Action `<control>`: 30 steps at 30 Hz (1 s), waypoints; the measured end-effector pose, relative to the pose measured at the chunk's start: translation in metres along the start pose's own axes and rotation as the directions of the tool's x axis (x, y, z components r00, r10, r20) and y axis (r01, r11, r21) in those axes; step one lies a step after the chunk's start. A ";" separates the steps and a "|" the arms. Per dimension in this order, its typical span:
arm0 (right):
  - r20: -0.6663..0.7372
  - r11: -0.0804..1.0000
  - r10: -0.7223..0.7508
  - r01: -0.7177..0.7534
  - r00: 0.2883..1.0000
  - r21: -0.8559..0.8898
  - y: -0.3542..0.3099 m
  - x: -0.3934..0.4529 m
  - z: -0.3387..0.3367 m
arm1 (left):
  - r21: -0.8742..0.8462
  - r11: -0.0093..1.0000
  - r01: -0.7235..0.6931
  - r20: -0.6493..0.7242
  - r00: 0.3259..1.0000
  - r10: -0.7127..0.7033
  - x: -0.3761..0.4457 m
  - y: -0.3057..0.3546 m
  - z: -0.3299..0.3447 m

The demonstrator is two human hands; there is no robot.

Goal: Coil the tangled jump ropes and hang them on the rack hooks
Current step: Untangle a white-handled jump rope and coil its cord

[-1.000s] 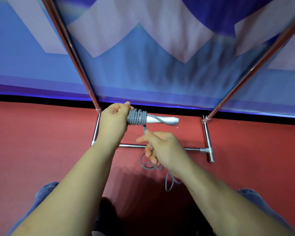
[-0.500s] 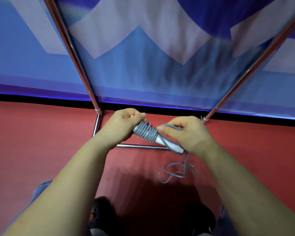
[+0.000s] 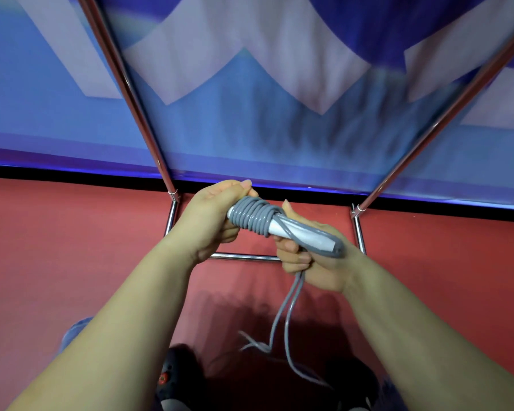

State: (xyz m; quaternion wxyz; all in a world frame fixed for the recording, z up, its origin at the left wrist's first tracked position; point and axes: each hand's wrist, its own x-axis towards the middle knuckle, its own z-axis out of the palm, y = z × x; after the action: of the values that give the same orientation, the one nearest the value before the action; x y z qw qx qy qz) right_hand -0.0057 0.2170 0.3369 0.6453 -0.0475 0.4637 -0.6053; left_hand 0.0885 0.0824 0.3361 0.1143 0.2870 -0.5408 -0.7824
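Note:
A grey jump rope is wound in several tight turns around its white handles, which point down to the right. My left hand is closed around the upper end of the handles. My right hand grips the lower part from below, with the cord running over the handle tip and through its fingers. Two loose grey strands hang from my right hand toward the red floor. The chrome rack stands right behind my hands; no hooks are in view.
The rack's two slanted uprights rise left and right, joined by a low crossbar on the red floor. A blue and white banner hangs behind. My knees and dark shoes are at the bottom.
My right hand has moved from on top of the handles to beneath them, carrying the cord over the tip. The loose cord on the floor has grown shorter and hangs straighter.

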 end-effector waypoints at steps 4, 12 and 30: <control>-0.147 0.997 -0.066 0.060 0.987 -0.046 0.010 0.012 0.011 | -0.036 0.999 -0.020 -0.091 0.996 0.017 0.002 -0.003 0.001; -0.237 0.819 -0.303 0.125 0.923 -0.561 0.030 0.013 0.022 | 0.195 0.979 -0.060 -0.436 0.889 0.142 0.009 -0.009 -0.006; -0.104 0.322 -0.509 0.077 0.854 -0.944 -0.009 0.001 -0.031 | 0.340 0.940 0.011 -0.129 0.991 0.035 0.006 -0.014 -0.006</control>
State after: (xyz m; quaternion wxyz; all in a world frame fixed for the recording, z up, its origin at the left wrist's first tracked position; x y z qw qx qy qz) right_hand -0.0332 0.2294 0.3245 0.2795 -0.3613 0.8175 -0.3508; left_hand 0.0883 0.0803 0.3198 0.1035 0.3506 -0.6604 -0.6559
